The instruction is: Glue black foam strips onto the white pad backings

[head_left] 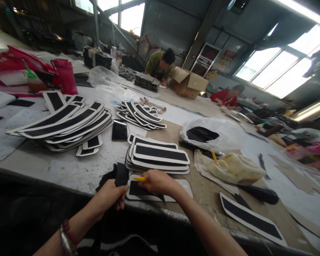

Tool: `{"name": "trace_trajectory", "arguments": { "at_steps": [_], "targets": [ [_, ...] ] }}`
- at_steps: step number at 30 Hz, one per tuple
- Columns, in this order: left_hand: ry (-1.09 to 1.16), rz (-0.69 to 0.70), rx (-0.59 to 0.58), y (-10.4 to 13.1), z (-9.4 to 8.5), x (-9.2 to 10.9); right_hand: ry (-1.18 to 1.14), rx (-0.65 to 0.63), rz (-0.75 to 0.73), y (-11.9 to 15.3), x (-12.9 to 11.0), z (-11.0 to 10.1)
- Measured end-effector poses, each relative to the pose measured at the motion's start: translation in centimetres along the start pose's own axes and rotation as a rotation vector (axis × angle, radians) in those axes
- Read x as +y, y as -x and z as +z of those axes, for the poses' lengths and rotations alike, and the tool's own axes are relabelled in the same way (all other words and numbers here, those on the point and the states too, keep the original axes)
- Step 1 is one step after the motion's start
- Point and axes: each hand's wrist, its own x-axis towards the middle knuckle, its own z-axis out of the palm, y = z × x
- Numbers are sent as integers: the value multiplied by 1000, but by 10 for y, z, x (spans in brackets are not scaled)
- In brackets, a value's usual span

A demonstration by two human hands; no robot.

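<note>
Left hand (112, 195) fisted on black fabric strips (116, 175); right hand (157, 182) pinches a yellow tool (140, 179) over a white-edged black panel (138, 190). Worn, dusty workbench (77, 170), panel stacks (160, 156) just beyond the hands; dim skylit workshop.

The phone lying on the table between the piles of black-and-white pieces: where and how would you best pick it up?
Grip the phone by its two long edges, coming straight down from above. It lies flat, screen up, on the table, so only those thin sides give the fingers purchase; stacked panels crowd its right side.

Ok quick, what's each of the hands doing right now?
Left hand: closed, gripping a black fabric piece.
Right hand: closed on a yellow tool, resting over a white-edged black panel.
</note>
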Motion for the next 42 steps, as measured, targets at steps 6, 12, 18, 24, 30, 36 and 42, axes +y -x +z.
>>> {"name": "trace_trajectory", "arguments": {
  "at_steps": [6,12,18,24,30,36,42],
  "targets": [
    [11,-44,-41,-2,-3,0,32,-66,41,-11,3,2],
    [-38,-97,-31,-7,-3,2,69,-153,71,-17,8,3],
    [-105,-106,15,-9,3,3,116,-168,95,-8,4,-3],
    [-134,-94,32,-6,0,-2,65,-95,261,66,58,-21],
    [-187,-90,45,-7,1,-8,-78,104,387,100,103,-15],
    [-231,-89,100,-8,5,-11,71,191,579,85,98,-9],
    [-200,-99,111,-3,10,-7,147,194,626,79,105,-10]
  ]
}}
